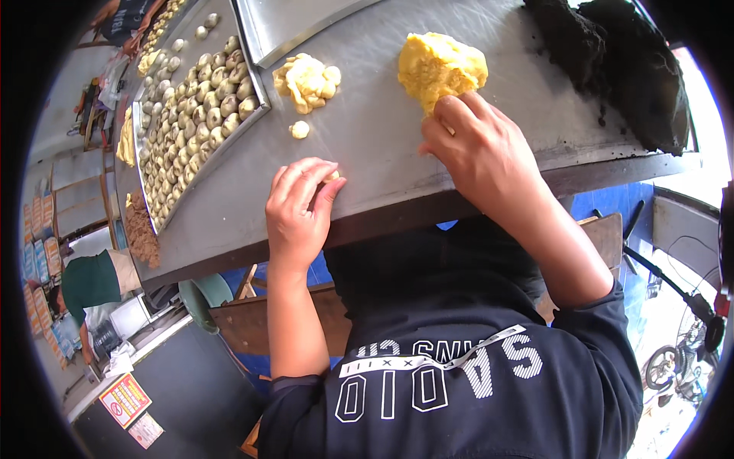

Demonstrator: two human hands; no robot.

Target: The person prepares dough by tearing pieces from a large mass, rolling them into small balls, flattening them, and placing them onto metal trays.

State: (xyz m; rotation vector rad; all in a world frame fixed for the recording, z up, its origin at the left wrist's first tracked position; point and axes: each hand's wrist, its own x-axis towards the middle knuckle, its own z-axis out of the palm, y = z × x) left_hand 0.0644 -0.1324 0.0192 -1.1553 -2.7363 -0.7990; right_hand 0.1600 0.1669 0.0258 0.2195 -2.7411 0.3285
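Yellow dough lump, one, at right hand; perhaps one piece in left.

The bare left hand is held knuckles up, its fingers bent toward the thumb, the left forearm nearly straight behind it. Farther forward, the bare right hand curls its fingers downward, the right forearm slanting in from a short black sleeve.

Bright white light floods the right side, where a motorcycle stands — while at left, beyond the grey metal surface and a brown wooden bench, a dark panel bears a red-and-yellow notice.
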